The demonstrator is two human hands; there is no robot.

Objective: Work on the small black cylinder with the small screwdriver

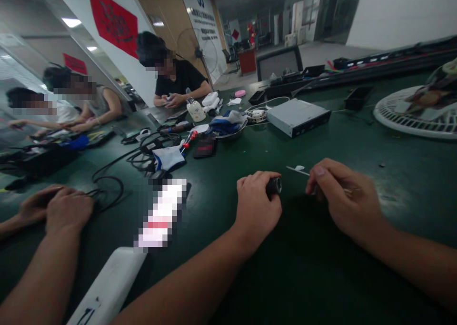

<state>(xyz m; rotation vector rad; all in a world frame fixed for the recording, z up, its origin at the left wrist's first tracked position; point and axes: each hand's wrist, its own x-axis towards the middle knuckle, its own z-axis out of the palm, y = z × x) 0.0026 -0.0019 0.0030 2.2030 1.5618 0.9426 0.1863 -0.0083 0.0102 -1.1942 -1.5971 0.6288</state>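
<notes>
My left hand [255,206] is closed around a short black cylinder [273,186], whose dark open end points toward my right hand. My right hand [342,196] pinches a thin pale stick [333,184], partly hidden by my fingers. A narrow white strip [297,169] lies just beyond the gap between my hands, its link to the stick unclear. Both hands rest low over the dark green work mat [314,158]. A pixelated white object [160,215] lies to the left of my left hand.
A grey metal drive box [298,117] and a white round fan guard [410,110] sit ahead right. Tangled black cables [107,182], a steel bowl with blue-white gloves [228,125], and a co-worker's hands [53,206] lie left and ahead. Other people sit along the far side.
</notes>
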